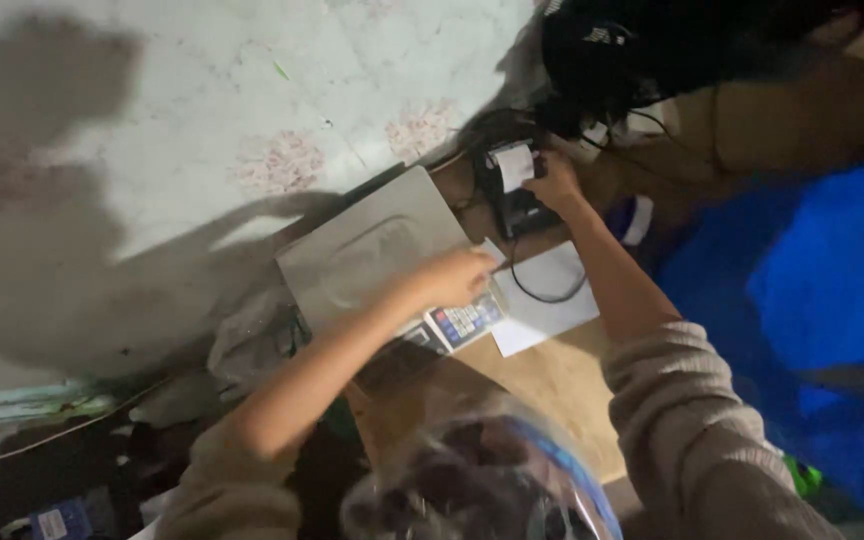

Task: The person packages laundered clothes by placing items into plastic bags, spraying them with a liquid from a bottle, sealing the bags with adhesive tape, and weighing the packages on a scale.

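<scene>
The left hand (455, 277) rests at the front right corner of a flat grey weighing scale (367, 250), its fingers curled together and bent down toward the keypad (462, 322) along the scale's front edge; whether the tips press a key cannot be told. The right hand (553, 180) reaches further back to a small black printer (514, 205), fingers closed around its side just beside the white paper slip (514, 165) curling out of its top. A white sheet (547, 300) lies between scale and printer, overhanging the brown table (552, 385) edge slightly, crossed by a black cable (542, 292). A clear plastic bag (482, 485) sits near the table's front. Blue cloth (812, 300) crowds the right side.
</scene>
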